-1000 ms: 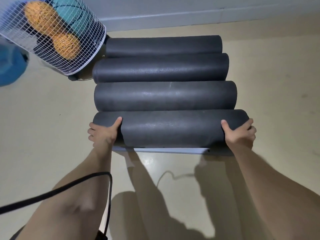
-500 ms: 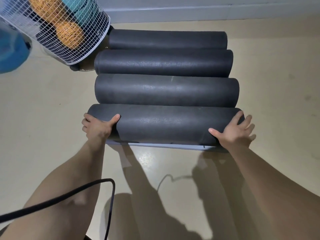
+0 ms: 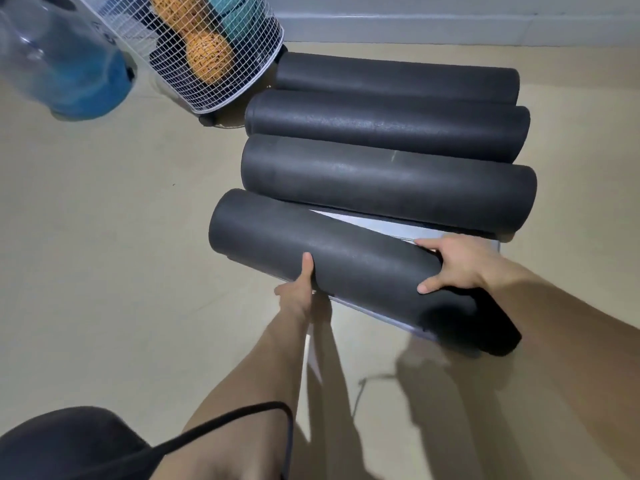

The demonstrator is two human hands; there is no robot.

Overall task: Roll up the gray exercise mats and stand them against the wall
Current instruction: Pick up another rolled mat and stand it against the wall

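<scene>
Rolling looks done; my left grip [image 3: 298,292] and right grip [image 3: 457,265] both clasp the nearest mat [image 3: 329,251]. Next I should upend it against the wall [image 3: 450,8].

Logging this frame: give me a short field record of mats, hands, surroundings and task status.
mats: four rolled, all lying on the floor
nearest mat: skewed against the other three mats, which lie parallel
left hand: grips nearest mat mid-length, thumb on top
right hand: grips it further right, fingers spread
surroundings: wire basket and blue jug upper left; wall behind
status: none stood against the wall yet
</scene>
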